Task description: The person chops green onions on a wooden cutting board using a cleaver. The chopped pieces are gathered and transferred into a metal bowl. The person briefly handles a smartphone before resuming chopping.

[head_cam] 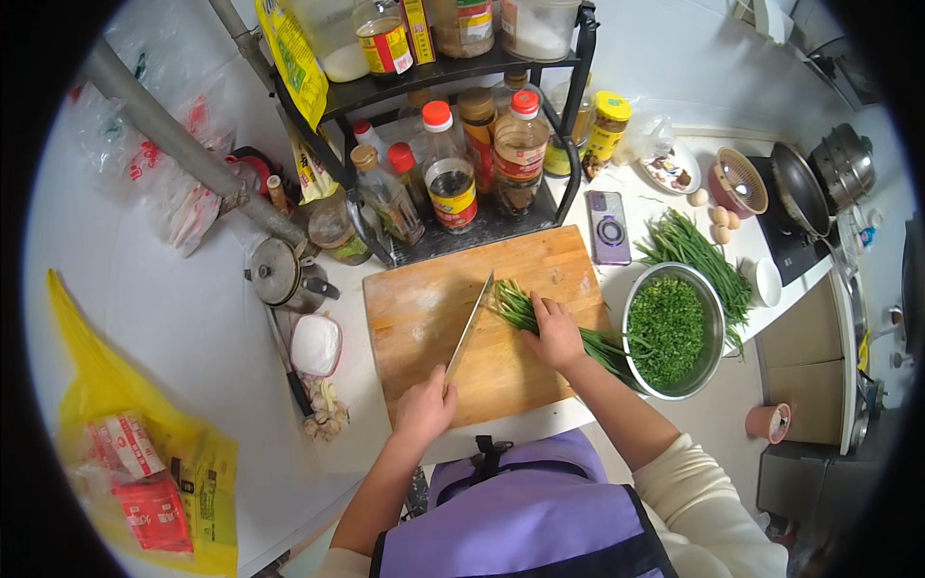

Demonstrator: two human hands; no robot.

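Note:
My left hand is closed around the handle of a kitchen knife, whose blade stands edge-down over a wooden cutting board. Under my right hand lies a bundle of garlic chives, pressed to the board by my fingers. The pale stem ends lie just right of the blade, with a narrow gap between. Green leaves trail from beneath my hand to the board's right edge. Beside that edge, a steel bowl holds finely chopped greens.
More chives lie behind the bowl, near a white cup and several eggs. A phone rests beyond the board. A black rack with sauce bottles stands behind. Garlic and a tub of white powder are left.

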